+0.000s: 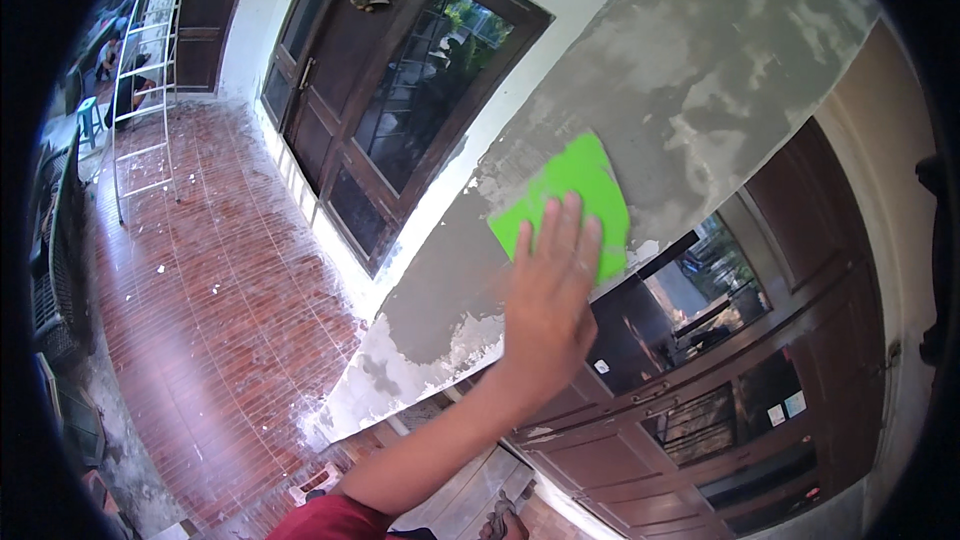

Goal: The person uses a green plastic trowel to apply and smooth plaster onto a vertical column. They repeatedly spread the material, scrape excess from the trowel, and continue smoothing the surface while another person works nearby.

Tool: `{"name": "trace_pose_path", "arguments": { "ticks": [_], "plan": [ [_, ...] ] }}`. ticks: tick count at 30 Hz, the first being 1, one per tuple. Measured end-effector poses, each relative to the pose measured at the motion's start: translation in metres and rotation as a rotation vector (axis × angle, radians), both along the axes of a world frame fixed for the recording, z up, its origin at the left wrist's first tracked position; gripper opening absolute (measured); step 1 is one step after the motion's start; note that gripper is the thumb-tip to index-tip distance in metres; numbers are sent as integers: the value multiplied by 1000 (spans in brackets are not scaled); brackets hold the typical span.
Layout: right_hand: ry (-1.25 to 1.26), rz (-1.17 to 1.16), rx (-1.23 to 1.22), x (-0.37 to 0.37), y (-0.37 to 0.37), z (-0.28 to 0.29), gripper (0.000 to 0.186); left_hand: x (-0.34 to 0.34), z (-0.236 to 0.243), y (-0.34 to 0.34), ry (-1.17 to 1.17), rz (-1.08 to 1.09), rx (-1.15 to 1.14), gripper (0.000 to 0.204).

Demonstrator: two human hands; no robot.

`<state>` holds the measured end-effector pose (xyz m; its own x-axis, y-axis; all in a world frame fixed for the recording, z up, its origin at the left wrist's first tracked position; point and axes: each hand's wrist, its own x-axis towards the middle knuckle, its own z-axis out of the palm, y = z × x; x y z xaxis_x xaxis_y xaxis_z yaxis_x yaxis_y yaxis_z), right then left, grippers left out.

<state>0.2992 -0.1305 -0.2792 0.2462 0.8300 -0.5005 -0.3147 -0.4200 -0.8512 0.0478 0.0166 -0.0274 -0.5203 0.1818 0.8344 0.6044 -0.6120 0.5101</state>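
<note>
My left hand (pixel 550 300) lies with fingers stretched out flat on a bright green flexible pad or sheet (pixel 580 165), pressing it against a grey, patchily plastered overhead concrete beam (pixel 740 50). The plaster is flaky along the beam's lower edge. My right hand (pixel 510 528) is low at the bottom edge, closed around a grey, crusted object (pixel 499 512) that is too small to identify.
A white ladder (pixel 142 170) stands at the left over a debris-specked red tiled floor (pixel 190 300). Behind it a crouched, partly hidden person (pixel 130 98) is near a teal stool (pixel 88 115). Dark wooden doors with glass (pixel 320 120) line the walls.
</note>
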Motion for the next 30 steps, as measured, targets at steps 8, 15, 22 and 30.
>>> {"name": "trace_pose_path", "arguments": {
  "ticks": [8, 15, 22, 30],
  "plan": [
    [7, -36, 8, 4, -11, -14, 34, 20, -27, -49, -47, -253, 22, 64],
    [103, 11, 30, 14, -11, -26, 32, -26, -27, -82, -1043, -814, 194, 33],
    [151, 16, -23, 26, 5, -21, 35, -28, -26, -89, -1059, -779, 239, 34],
    [205, 116, 7, 55, 38, -11, 38, -33, -11, -49, -493, 5, 164, 22]
  ]
}}
